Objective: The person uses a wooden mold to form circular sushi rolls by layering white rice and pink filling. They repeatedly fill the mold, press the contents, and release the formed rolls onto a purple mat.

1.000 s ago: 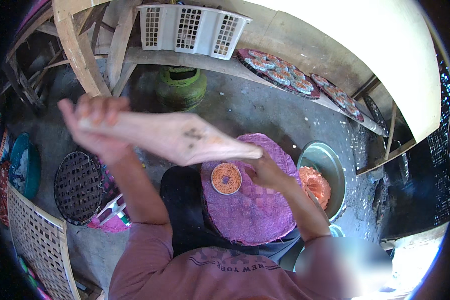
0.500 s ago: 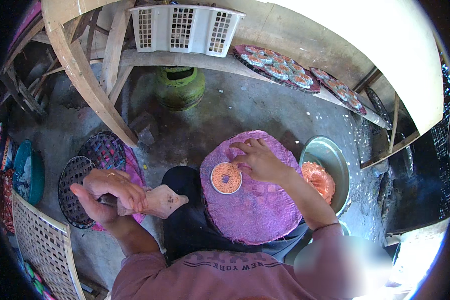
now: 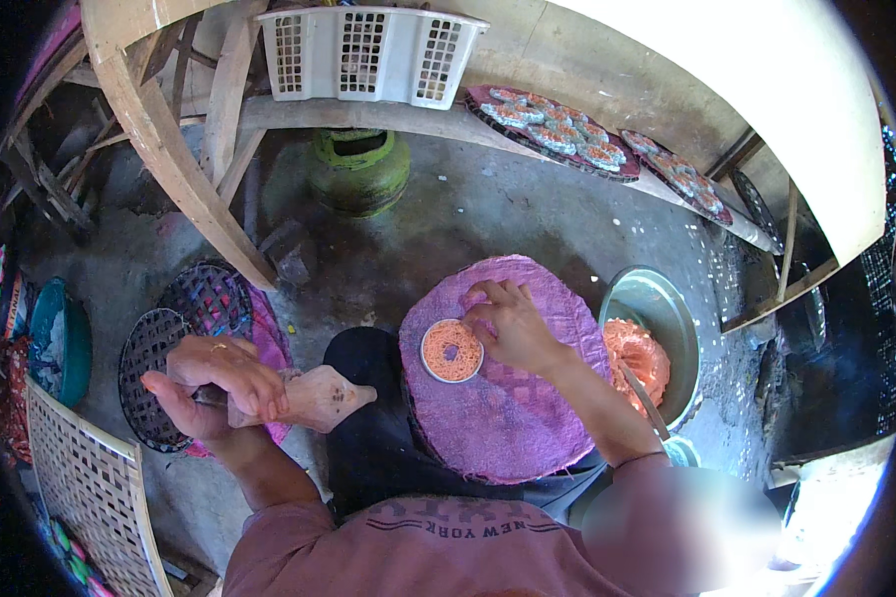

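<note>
My left hand is closed around a pale, soft piping bag, its narrow tip pointing right over my dark-trousered leg. On my lap rests a round tray covered in purple-pink woven cloth. A shallow white ring mould lies on it, filled with thin orange strands around a small gap in the middle. Beside the mould's upper right rim is my right hand, its fingers bent and apart. The thumb is at or very near the rim; whether it touches, I cannot tell.
Right of the tray, a green basin holds orange dough with a stick-like utensil. Trays of orange-topped pieces and a white crate stand on the far bench. A green gas cylinder and black woven baskets are on the floor.
My right hand's fingers have curled in slightly beside the mould. The stick-like utensil by the basin now shows past my right forearm. My left hand keeps its hold on the piping bag.
</note>
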Demonstrator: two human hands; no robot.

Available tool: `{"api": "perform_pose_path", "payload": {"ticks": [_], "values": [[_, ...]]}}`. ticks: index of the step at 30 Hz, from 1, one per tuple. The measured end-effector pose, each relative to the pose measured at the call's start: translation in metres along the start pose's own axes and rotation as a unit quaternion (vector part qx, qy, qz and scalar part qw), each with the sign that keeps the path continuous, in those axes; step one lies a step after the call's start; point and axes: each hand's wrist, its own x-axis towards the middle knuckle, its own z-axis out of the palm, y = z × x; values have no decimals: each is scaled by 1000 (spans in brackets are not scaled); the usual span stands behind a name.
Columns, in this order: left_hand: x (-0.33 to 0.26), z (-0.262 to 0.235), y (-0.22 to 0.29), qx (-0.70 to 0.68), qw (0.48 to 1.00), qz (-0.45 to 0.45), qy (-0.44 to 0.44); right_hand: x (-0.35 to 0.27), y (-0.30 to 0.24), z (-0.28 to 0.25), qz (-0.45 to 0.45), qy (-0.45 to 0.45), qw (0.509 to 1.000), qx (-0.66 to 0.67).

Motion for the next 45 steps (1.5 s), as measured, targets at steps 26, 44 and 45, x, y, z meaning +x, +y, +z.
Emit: {"api": "perform_pose_path", "payload": {"ticks": [26,44,45], "values": [[1,-5,-4,8,999,17,-36,-56,-47,-36,42,17,990,136],[60,59,-28,-440,881,-100,-144,-105,-66,-70,90,-249,783,563],[66,71,-51,-448,881,-112,-105,-105,-63,-79,135,-291,732,601]]}}
